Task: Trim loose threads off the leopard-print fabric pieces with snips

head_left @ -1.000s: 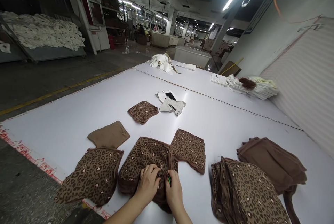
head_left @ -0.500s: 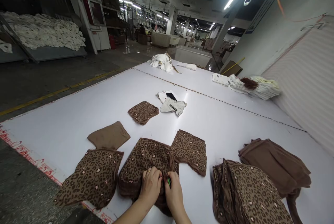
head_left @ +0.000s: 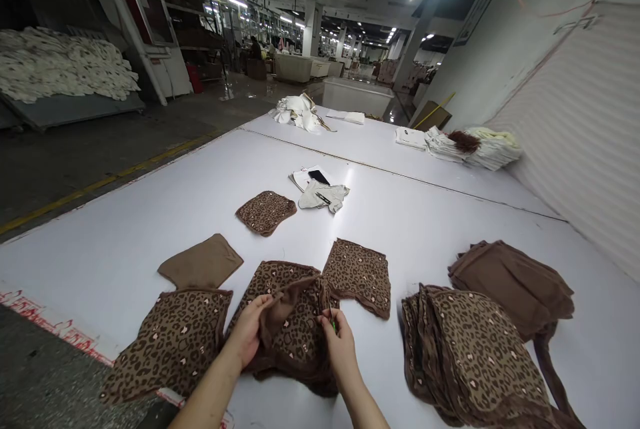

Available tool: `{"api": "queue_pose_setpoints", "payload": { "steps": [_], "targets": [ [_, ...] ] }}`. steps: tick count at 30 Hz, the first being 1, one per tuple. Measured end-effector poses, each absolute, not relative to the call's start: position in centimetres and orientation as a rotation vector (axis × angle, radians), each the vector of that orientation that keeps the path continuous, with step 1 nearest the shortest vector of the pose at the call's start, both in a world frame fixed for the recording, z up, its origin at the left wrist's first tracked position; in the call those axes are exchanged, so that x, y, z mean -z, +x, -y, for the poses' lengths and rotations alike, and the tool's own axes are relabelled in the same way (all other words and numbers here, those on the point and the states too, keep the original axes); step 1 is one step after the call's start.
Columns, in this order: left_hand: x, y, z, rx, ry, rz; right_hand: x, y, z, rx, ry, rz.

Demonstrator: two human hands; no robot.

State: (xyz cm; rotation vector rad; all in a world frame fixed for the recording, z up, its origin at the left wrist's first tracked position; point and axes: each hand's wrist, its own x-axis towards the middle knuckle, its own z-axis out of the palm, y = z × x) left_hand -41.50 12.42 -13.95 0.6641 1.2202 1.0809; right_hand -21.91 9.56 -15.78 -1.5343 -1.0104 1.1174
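At the near edge of the white table [head_left: 410, 229], my left hand [head_left: 250, 332] grips a leopard-print fabric piece [head_left: 295, 332] and folds its top edge back, so the plain brown underside shows. My right hand [head_left: 340, 342] pinches the same piece at its right side and also holds a small green tool [head_left: 333, 323]. This piece lies on top of a stack of like pieces. Another leopard piece [head_left: 360, 275] joins it on the right.
A leopard stack [head_left: 175, 342] lies at the left near the table edge, with a plain brown piece [head_left: 200, 262] behind it. Bigger leopard [head_left: 475, 355] and brown [head_left: 515, 285] stacks sit at the right. Farther off lie a small leopard piece [head_left: 265, 211], a phone [head_left: 318, 177] and white cloth [head_left: 323, 195].
My left hand has lifted and folded back the top edge of the fabric piece, which lay flat before. My view has shifted slightly downward and to the right.
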Motion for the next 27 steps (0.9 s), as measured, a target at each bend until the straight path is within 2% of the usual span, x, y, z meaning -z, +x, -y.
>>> {"api": "queue_pose_setpoints", "payload": {
  "steps": [7,16,20,24,27],
  "targets": [
    [13.1,-42.9,-12.6,-1.084,0.428,-1.06,17.0,-21.0,-8.5,-1.055,-1.646,1.08],
    [12.8,-40.6,-12.0,-1.055,0.542,-1.061,19.4,-21.4,-8.4,-1.079,-1.648,0.993],
    [14.4,-38.7,-10.6,-0.97,1.183,-1.32,19.2,-20.5,-7.8,-1.1,-1.598,0.919],
    [18.8,-36.8,-8.1,-0.65,2.018,-1.469,18.1,-18.6,-5.7,-1.061,-1.587,0.854],
    [22.5,-37.2,-7.9,-0.656,2.268,-1.527,17.0,-16.0,-3.7,-0.992,-1.631,0.794]
  ]
}}
